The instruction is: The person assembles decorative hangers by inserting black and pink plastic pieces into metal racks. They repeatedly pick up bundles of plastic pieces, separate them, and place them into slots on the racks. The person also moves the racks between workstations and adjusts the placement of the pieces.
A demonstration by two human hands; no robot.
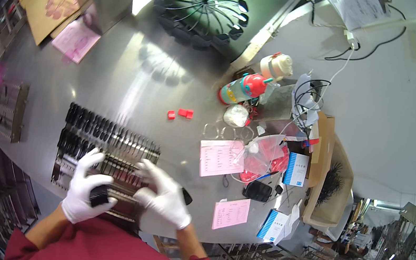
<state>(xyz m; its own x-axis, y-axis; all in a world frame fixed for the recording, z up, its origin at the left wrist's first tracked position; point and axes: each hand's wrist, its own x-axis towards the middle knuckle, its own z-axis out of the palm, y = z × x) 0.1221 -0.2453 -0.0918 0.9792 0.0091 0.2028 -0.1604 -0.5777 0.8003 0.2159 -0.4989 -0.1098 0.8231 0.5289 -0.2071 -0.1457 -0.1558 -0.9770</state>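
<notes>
The work is seemingly standing partway: black pieces [85, 115] are filling the left of the rack [65, 169], while its right is looking barer. The left hand [88, 187] is grasping a black bundle [100, 196]; the right hand [166, 194] is hovering rightward, fingers parted, any pinch impossible to tell.

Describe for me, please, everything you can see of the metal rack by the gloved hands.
The metal rack is a silvery, boxy-looking frame lying at the near edge of the grey table. It shows crossbars and brownish areas on its near side. Two rows of slim pieces line its far part, glossy black toward the left. The left hand and right hand partly cover it; whether either touches it is unclear.
</notes>
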